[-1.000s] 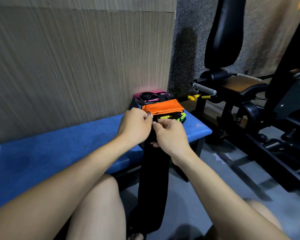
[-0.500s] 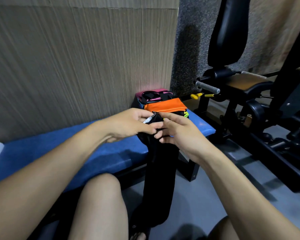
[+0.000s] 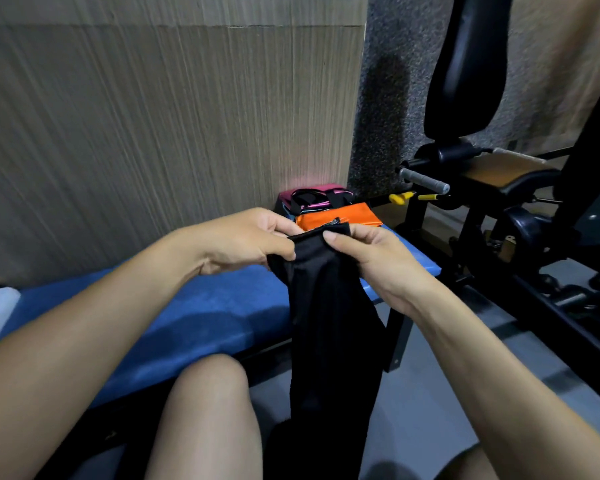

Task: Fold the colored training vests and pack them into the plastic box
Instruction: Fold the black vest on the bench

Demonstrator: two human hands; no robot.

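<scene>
both hands, left (image 3: 243, 242) and right (image 3: 371, 258), pinch the black vest's (image 3: 329, 327) top edge; it hangs off the table's (image 3: 194, 317) front edge, orange vest (image 3: 340, 220) just behind

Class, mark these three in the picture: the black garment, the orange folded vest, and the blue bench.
black garment (image 3: 329, 327), head view, on its hanging middle.
orange folded vest (image 3: 357, 216), head view, on its top face.
blue bench (image 3: 194, 317), head view, on bare padding.
</scene>
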